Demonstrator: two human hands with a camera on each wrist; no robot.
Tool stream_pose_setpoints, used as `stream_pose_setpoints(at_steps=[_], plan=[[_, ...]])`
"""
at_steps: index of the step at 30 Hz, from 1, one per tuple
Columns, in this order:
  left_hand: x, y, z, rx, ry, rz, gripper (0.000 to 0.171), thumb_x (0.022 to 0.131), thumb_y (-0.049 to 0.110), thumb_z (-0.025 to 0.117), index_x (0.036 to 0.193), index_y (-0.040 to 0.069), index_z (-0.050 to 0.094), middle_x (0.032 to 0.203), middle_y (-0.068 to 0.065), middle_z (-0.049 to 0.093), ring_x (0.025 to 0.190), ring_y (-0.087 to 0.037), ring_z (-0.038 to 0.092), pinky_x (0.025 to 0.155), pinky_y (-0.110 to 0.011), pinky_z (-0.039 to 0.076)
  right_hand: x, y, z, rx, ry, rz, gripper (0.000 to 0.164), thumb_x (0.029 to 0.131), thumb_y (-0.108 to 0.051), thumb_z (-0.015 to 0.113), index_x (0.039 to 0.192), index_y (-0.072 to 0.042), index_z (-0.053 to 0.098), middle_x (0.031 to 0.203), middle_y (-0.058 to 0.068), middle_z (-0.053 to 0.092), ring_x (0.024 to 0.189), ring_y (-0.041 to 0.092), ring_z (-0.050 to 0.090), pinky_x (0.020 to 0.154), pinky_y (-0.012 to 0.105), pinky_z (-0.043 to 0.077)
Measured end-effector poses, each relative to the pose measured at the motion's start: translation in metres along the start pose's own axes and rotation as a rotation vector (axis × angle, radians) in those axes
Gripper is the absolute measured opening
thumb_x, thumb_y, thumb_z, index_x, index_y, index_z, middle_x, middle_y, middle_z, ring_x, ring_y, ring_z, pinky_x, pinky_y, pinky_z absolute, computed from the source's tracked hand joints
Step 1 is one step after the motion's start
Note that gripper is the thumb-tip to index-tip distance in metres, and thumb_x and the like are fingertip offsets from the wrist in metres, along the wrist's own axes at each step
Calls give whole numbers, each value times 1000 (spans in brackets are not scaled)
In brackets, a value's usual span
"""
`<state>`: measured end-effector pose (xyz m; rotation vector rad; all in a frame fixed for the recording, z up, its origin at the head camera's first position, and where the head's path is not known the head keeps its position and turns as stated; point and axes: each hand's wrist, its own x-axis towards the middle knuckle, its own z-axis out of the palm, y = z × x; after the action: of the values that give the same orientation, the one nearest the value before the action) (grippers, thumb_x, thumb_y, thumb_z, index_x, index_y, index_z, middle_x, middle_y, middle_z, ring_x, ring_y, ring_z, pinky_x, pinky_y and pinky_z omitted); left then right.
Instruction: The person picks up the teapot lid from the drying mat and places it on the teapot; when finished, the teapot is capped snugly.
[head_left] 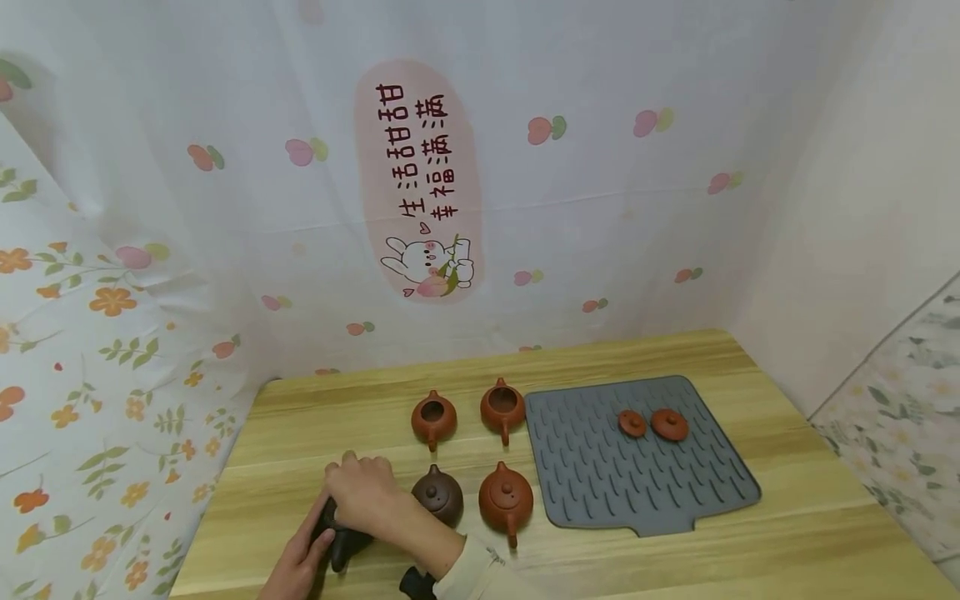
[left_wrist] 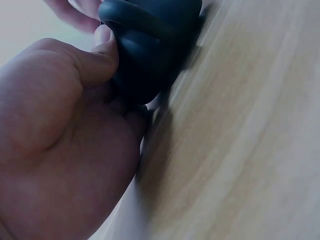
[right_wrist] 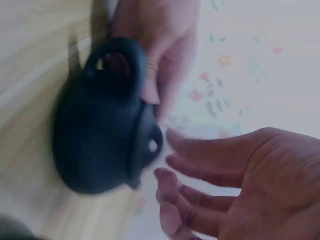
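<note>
A black teapot (right_wrist: 95,135) with its lid (right_wrist: 137,145) on stands on the wooden table near its left front. My left hand (head_left: 298,554) holds this teapot from the side, its thumb (left_wrist: 106,50) pressed against the pot near the looped handle (left_wrist: 135,20). Above the pot is my right hand (head_left: 367,493); in the right wrist view its loosely bent fingers (right_wrist: 170,220) hover beside the lid's knob, with a small gap between. Part of the pot is hidden under my right hand in the head view.
Right of my hands stand a dark brown teapot (head_left: 448,498) and a reddish teapot (head_left: 506,497), both lidded. Behind them are two reddish teapots without lids, a smaller (head_left: 442,425) and a larger one (head_left: 491,417). A grey mat (head_left: 592,467) bears two reddish lids (head_left: 670,425).
</note>
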<state>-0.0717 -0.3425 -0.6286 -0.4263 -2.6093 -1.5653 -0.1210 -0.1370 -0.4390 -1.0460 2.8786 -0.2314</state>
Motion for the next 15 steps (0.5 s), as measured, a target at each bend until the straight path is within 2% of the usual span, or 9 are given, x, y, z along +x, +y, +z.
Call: stream_pose_setpoints(at_steps=[2, 3, 5, 7, 10, 12, 15], plan=[[3, -1, -1, 6, -16, 108, 73, 114, 1, 53, 178, 19, 22, 173, 30, 20, 149, 28, 18, 111, 3, 20, -10, 16, -8, 113, 20, -53, 17, 105, -32, 78, 121, -24, 77, 108, -6, 70, 79, 5, 64, 67, 19, 50], [4, -2, -1, 1, -28, 158, 75, 113, -4, 52, 178, 15, 20, 175, 31, 16, 153, 26, 15, 112, 3, 19, -17, 27, -12, 201, 30, -83, 21, 106, -32, 77, 124, -22, 76, 113, -5, 70, 83, 4, 65, 69, 16, 50], [6, -5, 0, 12, -19, 249, 76, 109, -12, 53, 176, 5, 21, 177, 28, 17, 157, 21, 15, 115, 2, 19, -34, 52, -18, 372, 67, -155, 23, 108, -30, 75, 126, -17, 75, 120, -2, 71, 90, 2, 66, 74, 12, 51], [7, -9, -1, 16, -18, 300, 78, 105, -17, 54, 174, 0, 22, 179, 25, 18, 160, 17, 15, 118, 1, 19, -53, 78, -22, 497, 121, -193, 20, 110, -25, 72, 126, -13, 74, 123, 1, 71, 97, 3, 68, 80, 11, 53], [8, -15, -2, 1, -4, 310, 78, 103, -19, 56, 173, -1, 26, 179, 25, 22, 160, 16, 19, 119, 0, 19, -82, 117, -28, 563, 260, -178, 11, 110, -14, 70, 119, -9, 73, 118, 5, 72, 100, 10, 70, 85, 18, 58], [9, -18, -1, -4, 2, 315, 79, 102, -20, 57, 173, -2, 26, 178, 26, 23, 159, 16, 21, 118, 0, 20, -101, 143, -31, 568, 352, -134, 8, 108, -8, 71, 115, -8, 73, 115, 6, 72, 97, 14, 71, 84, 24, 60], [11, -19, -2, -17, -6, 327, 80, 102, -22, 57, 172, -3, 26, 178, 26, 23, 158, 17, 23, 118, -1, 21, -129, 176, -37, 538, 443, -52, 8, 107, -5, 72, 114, -8, 73, 112, 6, 73, 95, 17, 71, 83, 30, 62]])
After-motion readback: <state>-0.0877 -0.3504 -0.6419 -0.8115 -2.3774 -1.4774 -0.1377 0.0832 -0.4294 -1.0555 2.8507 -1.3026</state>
